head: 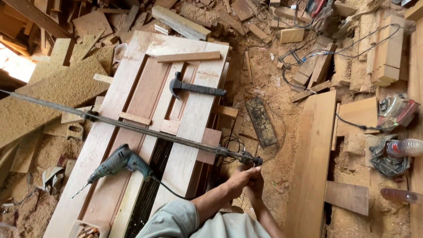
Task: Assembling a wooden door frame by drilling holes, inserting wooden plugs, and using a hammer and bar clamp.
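1. Lying on the door (199, 119), toward its near left part: a green drill (119, 161), bit aimed past the door's left edge, untouched.
2. Crossing the door from beyond its left edge to its right edge: a long bar clamp (145, 130), the thing in hand.
3. Resting on the door's far half, beyond the clamp: a hammer (194, 87), well apart from both hands.
4. Just off the door's right edge, at the clamp's end: left hand (241, 177), fingers curled tight around the clamp's screw end; right hand (256, 188) tucked beneath and touching, fingers mostly hidden, so cannot tell its grip.
5. Likely done best by keeping the bar flat and square across the door, and turning steadily without jerking.
6. Well right of the door: a wide plank (313, 163), untouched.
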